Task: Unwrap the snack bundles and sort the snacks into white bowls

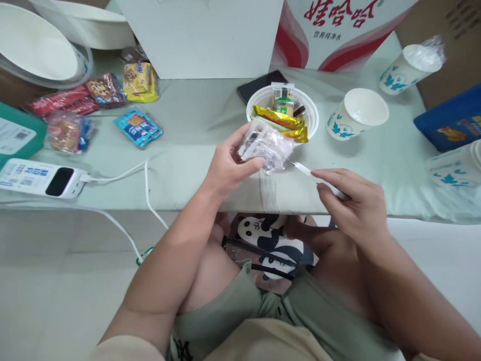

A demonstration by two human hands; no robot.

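My left hand (229, 163) is closed around a crinkled clear plastic packet (266, 145), held above the table's front part. What lies inside the packet is hard to make out. Between the thumb and fingers of my right hand (355, 198) is a small white utility knife (323, 183), its thin metal tip at the packet's right lower edge. Just behind the packet stands a white bowl (313, 118) with several wrapped snacks in it, among them a shiny gold wrapper (278, 118). The packet covers the bowl's front left part.
Paper cups (366, 108) stand on the right by a blue box (451, 120). A dark phone (259, 87) lies behind the bowl, near a large white carton (203, 40). Snack packs (139, 125) and a white power bank (41, 178) with a cable (146, 185) are left.
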